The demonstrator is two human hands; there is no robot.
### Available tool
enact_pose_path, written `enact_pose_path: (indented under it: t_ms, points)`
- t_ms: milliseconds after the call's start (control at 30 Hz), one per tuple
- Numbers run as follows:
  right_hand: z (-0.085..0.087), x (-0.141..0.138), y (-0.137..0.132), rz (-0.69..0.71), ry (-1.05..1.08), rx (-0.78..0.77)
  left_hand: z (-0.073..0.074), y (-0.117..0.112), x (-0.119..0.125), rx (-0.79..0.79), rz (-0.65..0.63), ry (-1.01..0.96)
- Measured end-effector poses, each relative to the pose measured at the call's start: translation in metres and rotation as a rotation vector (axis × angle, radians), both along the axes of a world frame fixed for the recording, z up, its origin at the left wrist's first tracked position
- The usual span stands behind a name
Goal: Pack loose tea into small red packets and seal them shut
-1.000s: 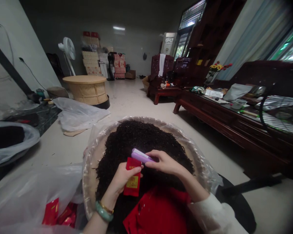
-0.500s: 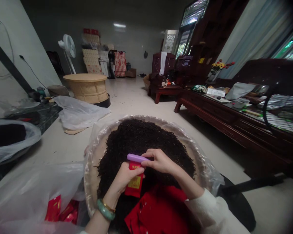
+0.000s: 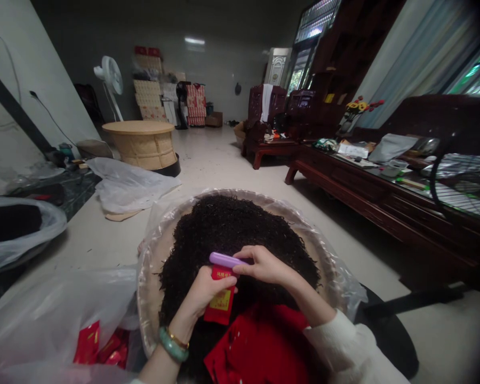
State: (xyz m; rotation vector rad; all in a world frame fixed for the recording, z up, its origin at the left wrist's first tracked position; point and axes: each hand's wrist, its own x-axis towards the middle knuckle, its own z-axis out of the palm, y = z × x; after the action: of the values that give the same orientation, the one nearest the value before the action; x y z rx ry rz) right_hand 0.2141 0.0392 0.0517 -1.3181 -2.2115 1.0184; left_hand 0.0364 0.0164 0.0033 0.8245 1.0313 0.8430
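My left hand (image 3: 202,293) grips a small red packet (image 3: 221,300) with gold print, held upright over a heap of dark loose tea leaves (image 3: 232,229). My right hand (image 3: 264,265) pinches a purple scoop-like tool (image 3: 224,260) laid across the packet's top edge. The tea fills a wide round basket lined with clear plastic (image 3: 148,288). A green bangle sits on my left wrist. A stack of red packets (image 3: 260,346) lies in front of me, just below my hands.
A clear plastic bag (image 3: 44,320) at lower left holds more red packets (image 3: 90,346). A dark wooden low table (image 3: 384,202) with clutter runs along the right. A round wicker stand (image 3: 142,141), a fan (image 3: 110,80) and plastic sheeting (image 3: 124,186) stand on the floor at the left.
The purple tool came down from just above the packet to rest on its top edge. Both hands then stay nearly still.
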Motion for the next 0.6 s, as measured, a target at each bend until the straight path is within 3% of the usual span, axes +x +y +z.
enact_pose_path:
  t_ms: [400, 600]
  points:
    - [-0.0034, 0.0029, -0.0014, 0.016, 0.028, 0.042, 0.0038, -0.0002, -0.0047, 0.011, -0.02, 0.008]
    - [-0.0077, 0.0034, -0.0025, -0.017, 0.022, 0.041, 0.0085, 0.0039, -0.007, 0.071, 0.084, -0.101]
